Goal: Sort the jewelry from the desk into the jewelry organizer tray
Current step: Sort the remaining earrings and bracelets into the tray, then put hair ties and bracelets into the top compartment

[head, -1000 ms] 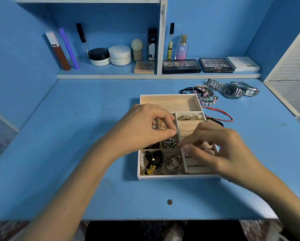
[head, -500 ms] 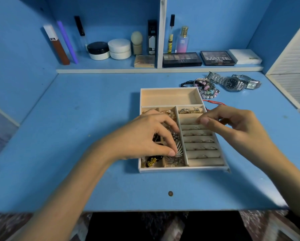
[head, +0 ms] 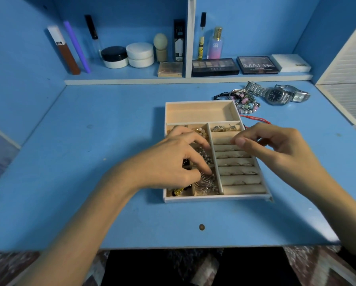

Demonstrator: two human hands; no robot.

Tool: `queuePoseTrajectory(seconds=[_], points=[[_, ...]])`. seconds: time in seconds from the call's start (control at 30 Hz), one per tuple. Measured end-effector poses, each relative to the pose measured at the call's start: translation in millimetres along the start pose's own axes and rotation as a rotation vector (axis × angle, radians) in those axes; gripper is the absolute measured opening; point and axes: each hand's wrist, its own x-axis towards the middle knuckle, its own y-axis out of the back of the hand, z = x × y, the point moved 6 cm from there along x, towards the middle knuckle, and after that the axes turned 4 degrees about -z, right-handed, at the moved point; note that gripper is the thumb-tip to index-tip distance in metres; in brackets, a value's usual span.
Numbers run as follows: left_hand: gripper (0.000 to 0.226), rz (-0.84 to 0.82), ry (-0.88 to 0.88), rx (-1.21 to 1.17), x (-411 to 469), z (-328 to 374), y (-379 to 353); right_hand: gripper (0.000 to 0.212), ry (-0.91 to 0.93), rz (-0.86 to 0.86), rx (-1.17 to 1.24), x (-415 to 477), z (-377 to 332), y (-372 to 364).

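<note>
The cream jewelry organizer tray (head: 197, 113) sits mid-desk. My left hand (head: 170, 162) reaches into its left compartments, thumb and fingertips pinching a silver wire piece (head: 206, 182) in the front middle cell. Black and gold beads (head: 178, 191) show in the front left cell. My right hand (head: 276, 149) hovers over the ring rolls (head: 242, 179), fingers loosely curled, nothing visible in them. Several rings sit in the rolls and in the small cell (head: 224, 128). On the desk behind the tray lie beaded bracelets (head: 245, 102), a red cord (head: 257, 119) and two silver watches (head: 276, 95).
A low shelf (head: 131, 80) at the back holds cosmetics: jars, tubes, a perfume bottle and eyeshadow palettes (head: 215, 67). A white louvered panel (head: 346, 83) borders the desk's right side. A small brown knob (head: 201, 227) sits near the front edge.
My left hand moved from the tray's middle cells down to the silver wire piece at the front. My right hand lifted off the ring rolls toward the tray's upper right.
</note>
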Motion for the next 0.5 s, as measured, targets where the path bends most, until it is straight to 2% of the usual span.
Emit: queuePoseTrajectory(seconds=[0.17, 0.23, 0.37, 0.5], points=[[0.030, -0.002, -0.013, -0.009, 1.0, 0.0, 0.2, 0.018, -0.010, 0.001, -0.008, 1.1, 1.8, -0.1], [0.027, 0.044, -0.034, -0.032, 2.1, 0.0, 3.5, 0.018, -0.018, 0.006, -0.014, 1.7, 3.5, 0.9], [0.016, 0.355, 0.031, -0.199, 7.6, -18.4, 22.6, 0.010, -0.041, 0.059, -0.005, 6.3, 6.8, 4.8], [0.025, 0.648, 0.232, -0.292, 14.6, -61.0, 36.9, 0.014, -0.102, 0.229, -0.093, 22.4, 29.9, 20.7]])
